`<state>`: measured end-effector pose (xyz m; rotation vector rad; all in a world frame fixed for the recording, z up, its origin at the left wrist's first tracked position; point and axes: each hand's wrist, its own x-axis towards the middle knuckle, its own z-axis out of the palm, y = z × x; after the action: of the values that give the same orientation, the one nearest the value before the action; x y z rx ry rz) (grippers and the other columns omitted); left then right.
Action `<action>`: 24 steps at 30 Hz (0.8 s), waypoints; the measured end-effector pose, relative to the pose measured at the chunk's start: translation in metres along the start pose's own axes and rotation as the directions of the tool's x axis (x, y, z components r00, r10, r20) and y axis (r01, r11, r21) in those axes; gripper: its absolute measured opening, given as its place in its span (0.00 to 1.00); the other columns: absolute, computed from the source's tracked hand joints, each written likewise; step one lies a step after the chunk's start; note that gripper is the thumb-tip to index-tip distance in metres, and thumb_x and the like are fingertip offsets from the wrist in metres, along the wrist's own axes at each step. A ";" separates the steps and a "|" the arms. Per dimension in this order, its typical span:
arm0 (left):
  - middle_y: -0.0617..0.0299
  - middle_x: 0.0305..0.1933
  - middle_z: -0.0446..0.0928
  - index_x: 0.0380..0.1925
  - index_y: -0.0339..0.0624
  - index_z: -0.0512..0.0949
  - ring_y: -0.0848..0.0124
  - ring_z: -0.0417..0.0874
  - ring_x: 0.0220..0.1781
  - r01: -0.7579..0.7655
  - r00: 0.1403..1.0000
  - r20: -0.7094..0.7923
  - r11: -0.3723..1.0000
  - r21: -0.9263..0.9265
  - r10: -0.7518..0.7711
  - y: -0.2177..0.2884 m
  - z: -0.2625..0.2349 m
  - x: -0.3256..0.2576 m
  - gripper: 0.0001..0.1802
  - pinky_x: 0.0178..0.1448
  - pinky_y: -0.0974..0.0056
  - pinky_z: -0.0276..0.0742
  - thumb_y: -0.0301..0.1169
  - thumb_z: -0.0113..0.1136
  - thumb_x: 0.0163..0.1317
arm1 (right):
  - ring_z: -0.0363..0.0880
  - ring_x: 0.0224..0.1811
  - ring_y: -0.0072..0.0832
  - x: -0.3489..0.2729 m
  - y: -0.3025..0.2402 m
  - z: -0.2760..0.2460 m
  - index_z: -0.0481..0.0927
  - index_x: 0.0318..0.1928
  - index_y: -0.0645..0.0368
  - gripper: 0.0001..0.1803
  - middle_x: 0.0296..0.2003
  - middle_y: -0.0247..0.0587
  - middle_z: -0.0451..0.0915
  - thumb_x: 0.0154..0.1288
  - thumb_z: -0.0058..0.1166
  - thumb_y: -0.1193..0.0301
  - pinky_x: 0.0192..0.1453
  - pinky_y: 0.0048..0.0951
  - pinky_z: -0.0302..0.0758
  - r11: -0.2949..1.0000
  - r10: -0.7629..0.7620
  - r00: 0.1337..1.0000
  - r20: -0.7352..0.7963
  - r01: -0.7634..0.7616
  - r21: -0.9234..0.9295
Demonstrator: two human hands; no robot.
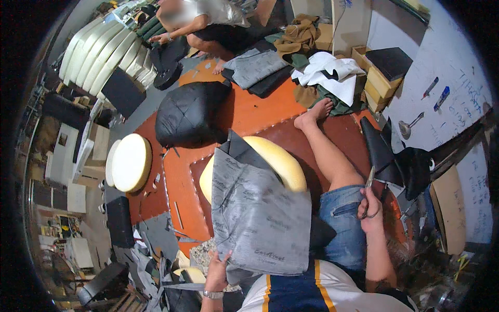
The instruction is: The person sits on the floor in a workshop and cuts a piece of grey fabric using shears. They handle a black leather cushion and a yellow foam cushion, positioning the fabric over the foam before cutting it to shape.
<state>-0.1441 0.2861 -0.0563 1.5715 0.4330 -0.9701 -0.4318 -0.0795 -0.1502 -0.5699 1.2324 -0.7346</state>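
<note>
A grey sheet of upholstery material (pixel 262 218), with dark printing on its face and a black part at its top, lies across my lap. It partly covers a round yellow foam pad (pixel 283 161) on the floor. At the sheet's lower left corner, my left hand (pixel 216 273) pinches the edge. My right hand (pixel 371 210) grips a pair of scissors (pixel 370 178) beside my right knee, blades pointing up and apart from the sheet. Whether the blades are parted is too small to tell.
Beyond the foam pad sits a black tufted cushion (pixel 191 115). Pale round foam pads (pixel 132 162) stand at the left, with scraps around. Another person (pixel 208 26) crouches at the far side. White and green cloth (pixel 332 75) is heaped far right, and black pieces (pixel 413 169) lie at the right.
</note>
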 end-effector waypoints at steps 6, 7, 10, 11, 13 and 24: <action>0.54 0.54 0.84 0.60 0.31 0.75 0.68 0.83 0.54 -0.481 0.868 0.136 0.738 0.473 0.479 -0.013 -0.029 0.018 0.24 0.59 0.62 0.78 0.28 0.67 0.66 | 0.71 0.23 0.20 0.085 -0.014 -0.069 0.81 0.38 0.56 0.21 0.25 0.28 0.73 0.66 0.67 0.51 0.26 0.26 0.68 0.829 -0.109 0.991 -0.083 0.045 -0.558; 0.54 0.53 0.85 0.58 0.31 0.76 0.68 0.84 0.52 -0.551 0.822 0.179 0.673 0.493 0.541 -0.006 -0.033 0.022 0.23 0.59 0.62 0.78 0.28 0.68 0.66 | 0.73 0.24 0.21 0.104 -0.007 -0.087 0.81 0.40 0.57 0.20 0.26 0.31 0.75 0.65 0.67 0.52 0.27 0.26 0.69 0.793 -0.119 0.987 -0.104 0.032 -0.608; 0.56 0.51 0.85 0.57 0.30 0.77 0.70 0.85 0.50 -0.489 0.848 0.140 0.652 0.580 0.511 0.008 -0.045 0.033 0.22 0.57 0.64 0.79 0.25 0.68 0.64 | 0.77 0.28 0.24 0.142 0.048 -0.153 0.83 0.44 0.62 0.18 0.31 0.37 0.80 0.65 0.68 0.60 0.29 0.28 0.73 0.430 -0.441 0.896 -0.047 0.165 -0.887; 0.57 0.52 0.85 0.58 0.31 0.77 0.70 0.85 0.51 -0.505 0.840 0.159 0.640 0.579 0.518 0.009 -0.051 0.035 0.22 0.57 0.64 0.79 0.23 0.68 0.64 | 0.78 0.30 0.25 0.151 0.067 -0.174 0.84 0.45 0.64 0.16 0.32 0.38 0.81 0.65 0.68 0.63 0.30 0.28 0.73 0.112 -0.640 0.766 0.060 0.170 -0.979; 0.56 0.49 0.86 0.55 0.29 0.79 0.71 0.85 0.49 -0.503 0.841 0.102 0.698 0.510 0.532 0.011 -0.058 0.043 0.20 0.54 0.64 0.80 0.25 0.69 0.64 | 0.83 0.38 0.35 0.157 0.108 -0.211 0.83 0.45 0.62 0.16 0.37 0.40 0.87 0.59 0.69 0.68 0.47 0.37 0.79 0.297 -0.721 0.687 -0.086 0.196 -0.934; 0.50 0.54 0.83 0.61 0.31 0.76 0.68 0.87 0.48 -0.835 0.459 0.262 0.313 0.452 0.849 0.140 0.056 -0.024 0.24 0.48 0.66 0.81 0.30 0.65 0.69 | 0.82 0.43 0.24 0.077 -0.020 -0.077 0.82 0.56 0.65 0.17 0.47 0.37 0.85 0.72 0.60 0.68 0.47 0.26 0.79 0.763 -0.443 0.896 0.000 0.377 -0.525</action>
<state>-0.0750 0.2039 0.0524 1.9437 -0.7372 -0.1828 -0.4976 -0.1514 -0.2030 -1.2911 1.4489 -0.8140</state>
